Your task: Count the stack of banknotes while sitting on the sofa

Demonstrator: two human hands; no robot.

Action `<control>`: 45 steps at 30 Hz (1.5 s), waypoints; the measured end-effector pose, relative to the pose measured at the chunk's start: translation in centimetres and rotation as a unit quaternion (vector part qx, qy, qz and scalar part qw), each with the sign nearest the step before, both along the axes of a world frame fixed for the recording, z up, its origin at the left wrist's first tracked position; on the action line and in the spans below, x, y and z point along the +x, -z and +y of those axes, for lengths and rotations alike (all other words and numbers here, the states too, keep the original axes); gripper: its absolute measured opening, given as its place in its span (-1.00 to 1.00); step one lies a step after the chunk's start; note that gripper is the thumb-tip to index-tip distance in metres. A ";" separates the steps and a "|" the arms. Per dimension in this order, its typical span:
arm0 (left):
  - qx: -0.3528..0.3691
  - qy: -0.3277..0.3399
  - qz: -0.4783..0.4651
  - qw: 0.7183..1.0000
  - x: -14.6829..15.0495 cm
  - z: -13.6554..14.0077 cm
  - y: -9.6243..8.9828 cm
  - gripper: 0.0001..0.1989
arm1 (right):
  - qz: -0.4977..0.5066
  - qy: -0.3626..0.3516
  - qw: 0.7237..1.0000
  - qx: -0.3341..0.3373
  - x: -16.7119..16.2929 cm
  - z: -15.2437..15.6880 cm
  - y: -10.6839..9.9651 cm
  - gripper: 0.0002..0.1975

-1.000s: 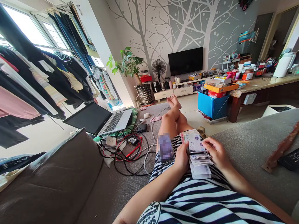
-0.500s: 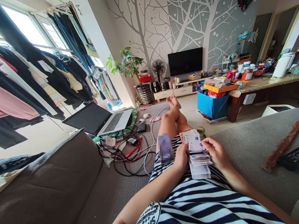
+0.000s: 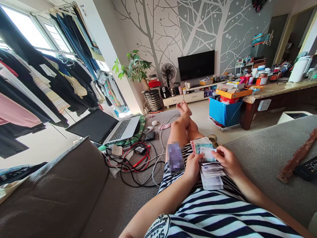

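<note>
Banknotes are located just right of the phone, over the striped garment. Their phone-side edge is gripped by the left hand, thumb laid on top; the edge of a pale note away from the phone is pinched by thumb and finger of the right hand. Step in hand, as judged: notes leafed through singly. By the next move, clean parting of the pale note from the teal note behind appears required, with a firm left grip. Counted: hands, two; phone, one; laptop, one, beyond and left of the phone; teal notes, one discerned; total notes, not countable, edges being overlapped.
</note>
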State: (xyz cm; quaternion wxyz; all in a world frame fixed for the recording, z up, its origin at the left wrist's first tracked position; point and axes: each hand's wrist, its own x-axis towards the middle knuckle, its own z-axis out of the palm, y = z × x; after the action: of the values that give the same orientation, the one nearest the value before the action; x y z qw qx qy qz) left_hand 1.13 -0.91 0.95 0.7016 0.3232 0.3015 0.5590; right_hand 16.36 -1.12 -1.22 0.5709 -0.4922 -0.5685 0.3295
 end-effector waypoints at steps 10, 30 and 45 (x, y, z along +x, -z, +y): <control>-0.003 -0.021 -0.001 1.000 -0.1 0.0 -0.3 -0.69 | -0.008 -0.002 1.000 0.020 -0.1 -0.3 -0.3 -0.43; 0.024 -0.049 0.068 0.996 -0.2 -0.4 -1.3 -0.75 | 0.027 -0.059 0.996 0.055 -0.5 -1.7 -2.0 -0.54; 0.003 -0.047 0.052 0.998 -0.3 -0.1 -0.3 -0.71 | 0.008 -0.055 0.997 0.055 -0.5 -1.8 -2.1 -0.50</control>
State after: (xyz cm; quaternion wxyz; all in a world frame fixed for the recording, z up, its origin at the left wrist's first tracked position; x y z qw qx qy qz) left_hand 0.80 -0.99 1.23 0.6570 0.3395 0.3504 0.5748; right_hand 15.85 -2.90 0.89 0.5832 -0.4251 -0.6072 0.3325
